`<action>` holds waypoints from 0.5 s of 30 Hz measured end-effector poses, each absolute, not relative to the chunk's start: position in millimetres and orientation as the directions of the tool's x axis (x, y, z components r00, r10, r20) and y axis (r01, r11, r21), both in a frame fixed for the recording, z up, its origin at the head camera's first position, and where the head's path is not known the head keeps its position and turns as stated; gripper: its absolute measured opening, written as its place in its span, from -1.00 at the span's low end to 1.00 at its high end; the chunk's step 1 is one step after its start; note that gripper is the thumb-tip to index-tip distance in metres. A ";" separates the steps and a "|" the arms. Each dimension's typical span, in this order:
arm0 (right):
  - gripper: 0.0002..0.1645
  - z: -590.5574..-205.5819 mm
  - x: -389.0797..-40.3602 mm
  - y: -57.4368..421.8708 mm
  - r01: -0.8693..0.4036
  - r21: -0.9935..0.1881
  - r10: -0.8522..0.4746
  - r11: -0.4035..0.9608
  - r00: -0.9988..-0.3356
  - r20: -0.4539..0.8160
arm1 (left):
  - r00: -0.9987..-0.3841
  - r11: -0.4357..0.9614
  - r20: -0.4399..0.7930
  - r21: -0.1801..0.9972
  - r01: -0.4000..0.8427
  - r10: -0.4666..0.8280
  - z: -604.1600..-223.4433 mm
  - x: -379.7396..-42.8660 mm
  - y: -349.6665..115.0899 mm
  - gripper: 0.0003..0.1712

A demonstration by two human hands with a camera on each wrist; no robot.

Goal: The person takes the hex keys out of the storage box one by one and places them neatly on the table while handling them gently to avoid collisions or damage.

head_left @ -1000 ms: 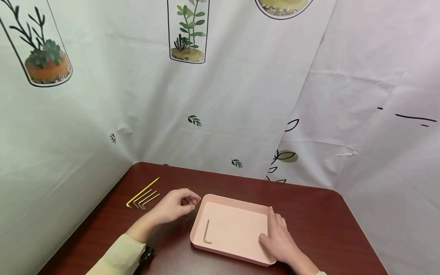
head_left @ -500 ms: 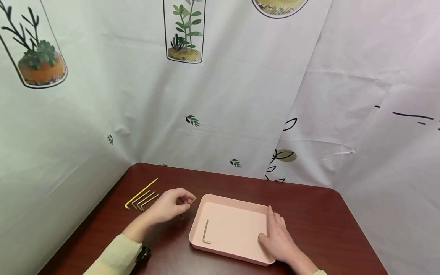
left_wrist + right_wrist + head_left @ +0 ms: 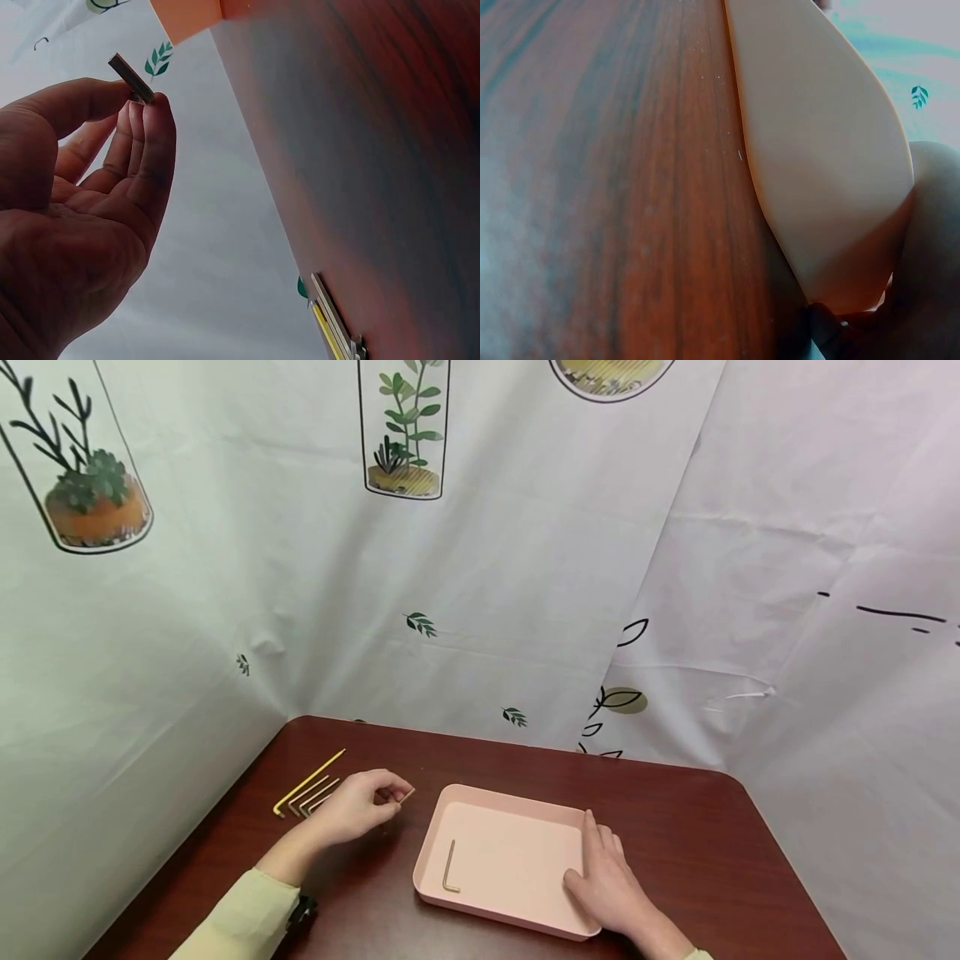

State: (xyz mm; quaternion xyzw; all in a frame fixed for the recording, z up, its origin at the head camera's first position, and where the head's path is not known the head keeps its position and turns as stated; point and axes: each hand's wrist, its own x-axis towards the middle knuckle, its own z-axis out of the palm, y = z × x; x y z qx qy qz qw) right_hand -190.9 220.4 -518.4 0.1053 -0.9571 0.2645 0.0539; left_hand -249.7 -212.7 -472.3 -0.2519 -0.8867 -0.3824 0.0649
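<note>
My left hand [image 3: 363, 806] pinches a hex key [image 3: 131, 77] between thumb and fingertips, above the table to the left of the pink tray [image 3: 517, 802]. Most of that key is hidden by the fingers. Inside the tray, near its left side, lies one L-shaped hex key [image 3: 448, 868]. My right hand [image 3: 611, 881] holds the tray's right side, thumb over the inner wall and fingers along the outside. Beyond my left wrist, several metal hex keys [image 3: 309, 792] lie side by side, with a yellow hex key [image 3: 311, 781] at their left; the hand partly covers the nearest one.
The dark red-brown table [image 3: 675, 827] has rounded far corners. Its back and left edges stand close to a white cloth backdrop [image 3: 487, 610] printed with plants and leaves.
My left hand has drawn left, away from the tray and closer to the row of hex keys, still pinching its key. My right hand and the tray stay in place.
</note>
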 end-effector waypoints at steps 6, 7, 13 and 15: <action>0.25 -518.9 -190.5 220.2 -0.233 -0.492 -0.175 0.839 -0.971 0.161 | -0.877 0.635 0.299 0.606 0.479 0.376 -472.6 -253.6 -221.1 -0.75; 0.26 -518.6 -190.6 220.2 -0.233 -0.491 -0.176 0.839 -0.971 0.161 | -0.879 0.642 0.296 0.601 0.476 0.375 -472.3 -253.7 -222.0 -0.75; 0.26 -518.5 -191.3 220.5 -0.233 -0.487 -0.179 0.842 -0.971 0.155 | -0.898 0.689 0.259 0.576 0.439 0.356 -472.0 -255.4 -227.8 -0.75; 0.25 -518.7 -191.4 220.5 -0.235 -0.485 -0.181 0.842 -0.971 0.156 | -0.908 0.713 0.237 0.563 0.418 0.345 -472.7 -257.1 -230.1 -0.74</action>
